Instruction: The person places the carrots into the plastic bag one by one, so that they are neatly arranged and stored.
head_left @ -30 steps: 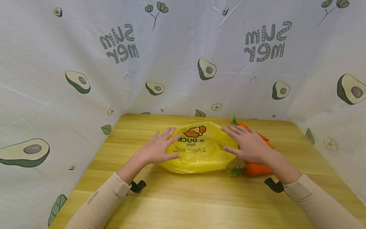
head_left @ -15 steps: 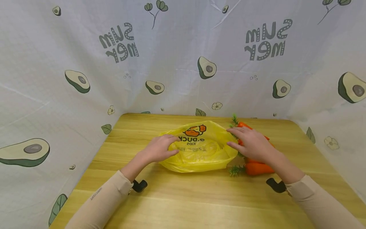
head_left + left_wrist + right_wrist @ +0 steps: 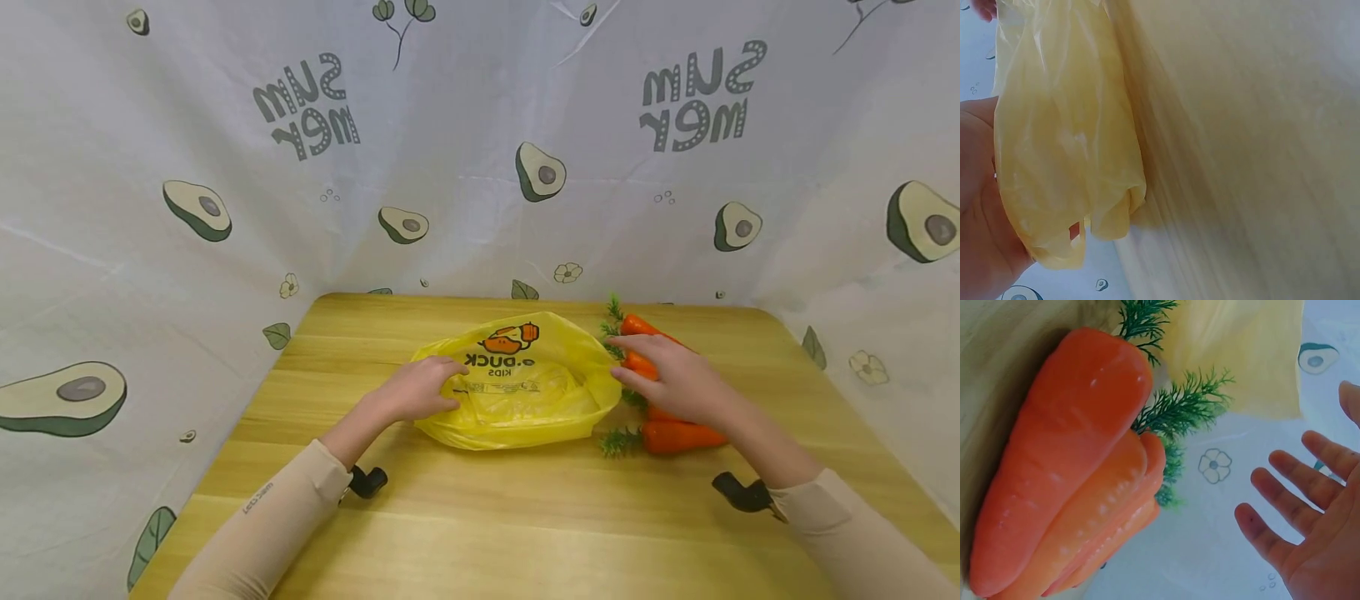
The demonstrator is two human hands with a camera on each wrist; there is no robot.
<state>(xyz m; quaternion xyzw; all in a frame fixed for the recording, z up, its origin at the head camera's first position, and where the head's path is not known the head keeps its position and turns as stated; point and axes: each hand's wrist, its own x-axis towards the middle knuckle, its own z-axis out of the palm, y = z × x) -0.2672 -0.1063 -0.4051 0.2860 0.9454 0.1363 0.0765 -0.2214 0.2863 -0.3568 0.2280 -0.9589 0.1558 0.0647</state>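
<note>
A yellow plastic bag [image 3: 517,400] with a duck print lies on the table, its mouth spread wide towards me. At its left rim is my left hand [image 3: 420,389], fingers and thumb apart over the edge. The left wrist view shows the palm [image 3: 985,231] beside the bag's side [image 3: 1063,125], with most fingers hidden behind it. My right hand [image 3: 678,379] hovers over several orange carrots [image 3: 678,436] with green tops, right of the bag. Its fingers are spread and hold nothing, as the right wrist view shows beside the nearest carrot [image 3: 1063,450].
The wooden table [image 3: 480,533] runs up to a pale cloth [image 3: 465,108] printed with avocados, which hangs behind and at both sides. Black wrist mounts [image 3: 367,482] sit under both forearms.
My right hand has moved away from the bag's right rim to the right, over the carrots. The left hand has drawn its fingers in slightly and stays at the bag's left rim.
</note>
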